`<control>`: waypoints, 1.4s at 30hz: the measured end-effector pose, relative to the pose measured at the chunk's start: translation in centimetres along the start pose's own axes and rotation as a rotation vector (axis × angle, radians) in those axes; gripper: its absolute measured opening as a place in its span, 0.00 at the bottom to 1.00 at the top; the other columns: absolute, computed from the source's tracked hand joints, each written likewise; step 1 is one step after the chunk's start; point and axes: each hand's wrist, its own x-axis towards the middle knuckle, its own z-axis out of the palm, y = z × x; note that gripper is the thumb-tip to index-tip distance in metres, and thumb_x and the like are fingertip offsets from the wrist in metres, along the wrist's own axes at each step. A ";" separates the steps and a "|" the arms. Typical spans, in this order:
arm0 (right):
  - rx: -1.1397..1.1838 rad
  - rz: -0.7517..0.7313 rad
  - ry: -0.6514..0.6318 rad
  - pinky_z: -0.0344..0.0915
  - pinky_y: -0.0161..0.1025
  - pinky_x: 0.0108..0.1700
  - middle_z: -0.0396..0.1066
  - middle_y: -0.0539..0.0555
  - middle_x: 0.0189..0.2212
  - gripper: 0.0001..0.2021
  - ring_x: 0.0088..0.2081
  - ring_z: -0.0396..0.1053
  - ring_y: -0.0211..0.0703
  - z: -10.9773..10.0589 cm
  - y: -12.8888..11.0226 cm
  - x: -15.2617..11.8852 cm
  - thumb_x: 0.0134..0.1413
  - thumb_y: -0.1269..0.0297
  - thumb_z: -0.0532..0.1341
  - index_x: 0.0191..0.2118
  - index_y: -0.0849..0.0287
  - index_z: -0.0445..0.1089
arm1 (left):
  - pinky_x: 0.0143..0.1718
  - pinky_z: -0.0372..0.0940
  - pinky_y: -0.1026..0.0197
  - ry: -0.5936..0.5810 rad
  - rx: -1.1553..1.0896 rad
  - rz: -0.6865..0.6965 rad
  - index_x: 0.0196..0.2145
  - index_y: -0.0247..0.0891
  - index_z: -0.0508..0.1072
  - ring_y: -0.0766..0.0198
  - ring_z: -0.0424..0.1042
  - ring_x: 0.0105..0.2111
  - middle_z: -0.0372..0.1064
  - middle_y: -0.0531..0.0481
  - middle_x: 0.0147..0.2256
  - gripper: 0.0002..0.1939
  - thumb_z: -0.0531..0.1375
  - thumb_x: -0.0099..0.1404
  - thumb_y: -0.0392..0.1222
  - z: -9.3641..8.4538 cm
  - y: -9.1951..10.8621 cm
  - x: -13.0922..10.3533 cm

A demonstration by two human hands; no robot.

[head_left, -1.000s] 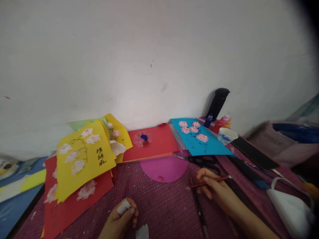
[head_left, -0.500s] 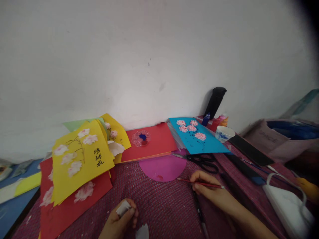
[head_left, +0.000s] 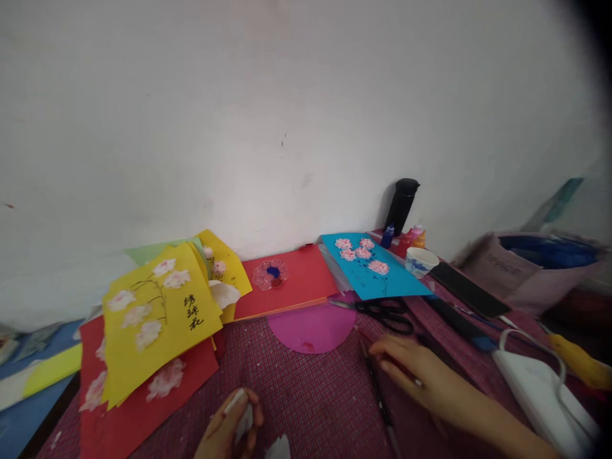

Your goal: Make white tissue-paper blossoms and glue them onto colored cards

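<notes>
Gripping a slim red pencil, or perhaps a thin brush, the right hand is curling its fingers together around the shaft, whose long axis is slanting from the pale end near the palm forward and leftward to a tip beyond the fingertips. That tip is pointing toward the magenta sheet, which is lying ahead and to the left of this hand, apart from it. Just beside the fingertips, a dark brush is lying on the table, its long axis running back toward the person, and the right hand is clearly the nearer of the two to it. Ahead of the same hand, black-handled scissors are pointing their blades leftward over the magenta sheet's edge. Well to the left, the left hand is closing its thumb and fingers on a white tissue, while a white scrap is resting just to its right. Farther ahead of both hands, a red sheet is bearing a clear dish with blue and red paint; a flowered blue sheet is lying beyond the scissors, and a flowered yellow sheet is lying forward and leftward of the left hand.
</notes>
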 end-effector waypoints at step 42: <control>0.483 -0.076 0.021 0.58 0.31 0.32 0.68 0.47 0.27 0.05 0.30 0.64 0.36 11.5 -10.3 0.9 0.45 0.74 0.59 0.31 0.58 0.68 | 0.28 0.57 0.66 -0.212 0.528 0.476 0.30 0.38 0.68 0.66 0.63 0.26 0.66 0.55 0.26 0.05 0.58 0.53 0.32 5.2 -2.4 -4.2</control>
